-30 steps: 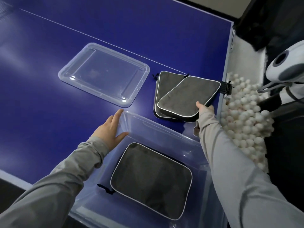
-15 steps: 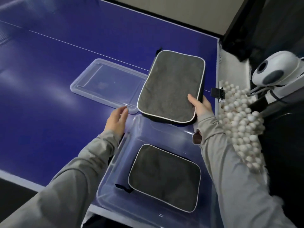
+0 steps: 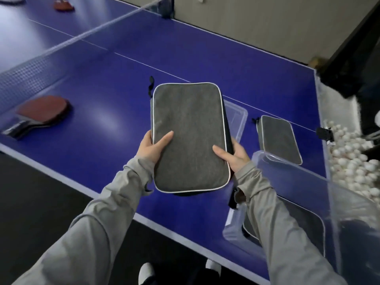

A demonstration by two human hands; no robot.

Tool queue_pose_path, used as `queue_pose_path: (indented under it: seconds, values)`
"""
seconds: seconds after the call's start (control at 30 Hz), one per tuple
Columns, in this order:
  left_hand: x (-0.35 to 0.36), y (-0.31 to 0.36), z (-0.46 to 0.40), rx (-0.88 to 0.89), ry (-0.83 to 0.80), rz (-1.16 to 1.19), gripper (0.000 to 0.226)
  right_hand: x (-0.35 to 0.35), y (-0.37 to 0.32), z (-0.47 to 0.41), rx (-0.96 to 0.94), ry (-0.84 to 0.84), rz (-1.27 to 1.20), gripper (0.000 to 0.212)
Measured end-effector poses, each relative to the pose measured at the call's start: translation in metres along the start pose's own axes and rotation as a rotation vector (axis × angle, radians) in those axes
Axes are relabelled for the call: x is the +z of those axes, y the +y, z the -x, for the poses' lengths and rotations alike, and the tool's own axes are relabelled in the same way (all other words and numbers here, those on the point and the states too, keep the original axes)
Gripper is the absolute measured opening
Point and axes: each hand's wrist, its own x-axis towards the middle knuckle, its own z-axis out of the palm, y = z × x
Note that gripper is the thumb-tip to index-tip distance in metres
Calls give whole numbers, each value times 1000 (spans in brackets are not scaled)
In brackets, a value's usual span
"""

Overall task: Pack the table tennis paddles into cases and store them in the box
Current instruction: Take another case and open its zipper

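Note:
I hold a grey paddle case (image 3: 189, 136) with white piping above the blue table, long side pointing away from me. My left hand (image 3: 153, 148) grips its near left edge, thumb on top. My right hand (image 3: 234, 154) grips its near right edge. A second grey case (image 3: 279, 138) lies flat on the table to the right. A third case (image 3: 298, 227) lies inside the clear plastic box (image 3: 287, 167) at the lower right, partly hidden by my right sleeve. Red paddles (image 3: 41, 112) are stacked at the table's left edge.
The clear box lid (image 3: 236, 118) lies behind the held case, mostly hidden. The net (image 3: 30, 68) crosses the table at the upper left, with another red paddle (image 3: 62, 6) beyond it. A trough of white balls (image 3: 353, 161) runs along the right edge.
The case has moved left and toward me, away from over the box. My left hand left the box rim and took hold of the case. My view swung left, revealing the paddles and net.

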Motion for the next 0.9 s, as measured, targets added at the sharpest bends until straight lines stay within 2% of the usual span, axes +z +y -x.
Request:
queue_pose_path:
  seconds: [0.1,0.2,0.33,0.47,0.6,0.67,0.77,0.83,0.9]
  values:
    - [-59,-3,9,75,123,-78,38,58,16,2,1,-45,98,28]
    - [-104,-6,14,157,177,-114,35,103,28,3,34,-64,138,36]
    - [-144,-5,10,207,147,-126,42,140,34,-5,89,-63,159,34]
    - [-168,-1,-10,176,102,-120,43,162,35,-23,121,-51,201,30]
    - [-181,5,-38,186,18,-191,41,179,31,-49,153,44,90,33]
    - [-184,11,-58,225,-39,-253,37,184,26,-69,100,141,92,38]
    - [-189,24,-88,290,-87,-414,37,188,8,-100,-118,313,208,41]
    - [-195,35,-106,352,-98,-535,39,193,-11,-118,-289,399,310,36]
    - [-203,43,-122,419,-92,-670,44,200,-32,-132,-403,413,400,26]
